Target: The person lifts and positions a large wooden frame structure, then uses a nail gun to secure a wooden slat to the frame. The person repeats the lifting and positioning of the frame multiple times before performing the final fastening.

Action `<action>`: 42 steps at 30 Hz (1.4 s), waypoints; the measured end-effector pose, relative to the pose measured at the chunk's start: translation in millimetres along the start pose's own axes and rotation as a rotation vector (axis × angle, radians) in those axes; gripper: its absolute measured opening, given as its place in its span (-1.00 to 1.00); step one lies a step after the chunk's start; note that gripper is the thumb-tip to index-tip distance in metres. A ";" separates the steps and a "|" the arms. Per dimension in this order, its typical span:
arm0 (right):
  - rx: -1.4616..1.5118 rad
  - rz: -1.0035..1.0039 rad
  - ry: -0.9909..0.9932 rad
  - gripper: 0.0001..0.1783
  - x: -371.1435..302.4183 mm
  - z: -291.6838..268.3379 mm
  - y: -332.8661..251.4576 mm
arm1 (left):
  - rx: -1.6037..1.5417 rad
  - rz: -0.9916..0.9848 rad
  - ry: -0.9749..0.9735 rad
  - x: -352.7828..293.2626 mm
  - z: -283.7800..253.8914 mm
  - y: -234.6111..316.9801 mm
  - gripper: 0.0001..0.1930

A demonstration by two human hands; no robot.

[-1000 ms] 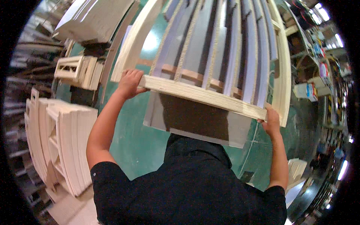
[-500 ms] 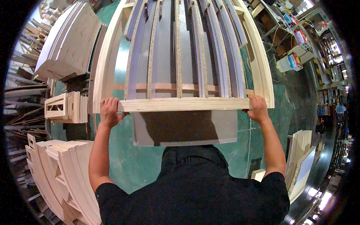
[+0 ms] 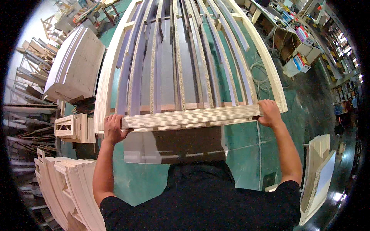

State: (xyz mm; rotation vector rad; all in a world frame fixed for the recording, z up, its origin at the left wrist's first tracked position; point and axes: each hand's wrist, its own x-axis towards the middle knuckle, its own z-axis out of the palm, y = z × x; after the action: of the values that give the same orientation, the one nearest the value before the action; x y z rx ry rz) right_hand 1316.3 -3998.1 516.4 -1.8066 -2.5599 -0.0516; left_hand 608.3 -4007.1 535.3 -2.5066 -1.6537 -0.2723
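A large pale wooden frame [image 3: 189,118] stretches away in front of me, with several long slats [image 3: 176,69] running lengthwise inside it. Its near rail is gripped at both ends. My left hand [image 3: 113,129] wraps round the left end, fingers over the top and thumb below. At the right end my right hand [image 3: 268,113] has the same kind of grip. The rail slopes, its left end lower in the picture. Beneath the frame lies a flat grey-brown panel [image 3: 140,148], partly in shadow and apart from the near rail. The frame's far end is cut off.
Stacked pale boards [image 3: 73,65] stand at the left, beyond small wooden frames [image 3: 79,127]. More framed wooden pieces [image 3: 65,192] lean lower left. At right are a cluttered workbench [image 3: 287,42], a coiled hose [image 3: 260,75] on the green floor [image 3: 246,161], and upright panels [image 3: 318,177].
The frame has tilted and swung relative to the panel below, its left near corner dropping in the picture. Slat ends now show beneath the rail. Both hands keep their grip.
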 end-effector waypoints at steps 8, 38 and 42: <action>-0.003 -0.016 0.018 -0.22 -11.4 -12.8 106.5 | 0.039 -0.075 -0.108 62.1 -9.2 78.9 -0.30; 0.046 -0.052 0.099 -0.33 141.4 2.4 524.3 | 0.011 -0.152 -0.112 430.3 85.0 287.7 -0.32; 0.089 -0.119 0.162 -0.33 176.8 25.6 599.4 | 0.028 -0.090 -0.103 523.9 116.5 294.4 -0.39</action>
State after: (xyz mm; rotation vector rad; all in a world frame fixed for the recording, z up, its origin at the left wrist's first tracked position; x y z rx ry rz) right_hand 1822.1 -3630.2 508.7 -1.5503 -2.5106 -0.0804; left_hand 1089.9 -3629.2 534.4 -2.4689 -1.7985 -0.1296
